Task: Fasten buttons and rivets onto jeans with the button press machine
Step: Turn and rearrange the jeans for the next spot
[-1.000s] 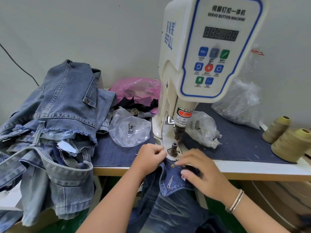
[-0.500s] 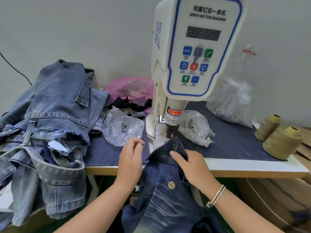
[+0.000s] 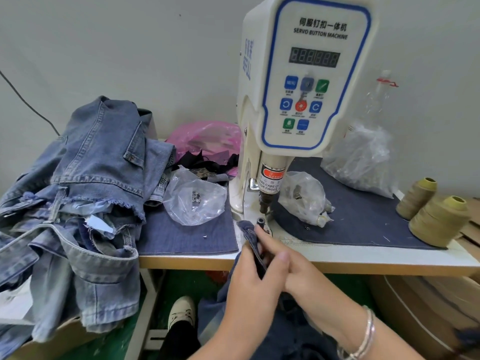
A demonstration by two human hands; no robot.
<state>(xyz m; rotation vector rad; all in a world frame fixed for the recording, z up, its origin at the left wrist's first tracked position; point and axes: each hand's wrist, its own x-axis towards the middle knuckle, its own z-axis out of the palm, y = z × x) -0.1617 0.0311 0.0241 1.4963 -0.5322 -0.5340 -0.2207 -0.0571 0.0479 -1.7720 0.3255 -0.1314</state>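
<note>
The dark jeans (image 3: 249, 237) are off the die now: half a second back the right hand had the waistband lifted up under the punch, and a second ago both hands were pressing it flat there. Now both hands have dropped to the worktop (image 3: 337, 258) edge, and a folded edge of the denim is bunched between them. The left hand (image 3: 249, 284) curls round the fold from the near side; the right hand (image 3: 283, 258) pinches it from the other, fingers pointing up toward the lower die (image 3: 260, 221), which stands bare just beyond the cloth. The button press machine (image 3: 304, 81) sits idle, its punch (image 3: 264, 203) up and clear. I read this as one fastening done and the person regripping to find the next spot. The rest of the garment hangs over the lap below. Pale jeans (image 3: 85, 193) lie heaped at the left, and bags of hardware (image 3: 194, 198) flank the machine.
</note>
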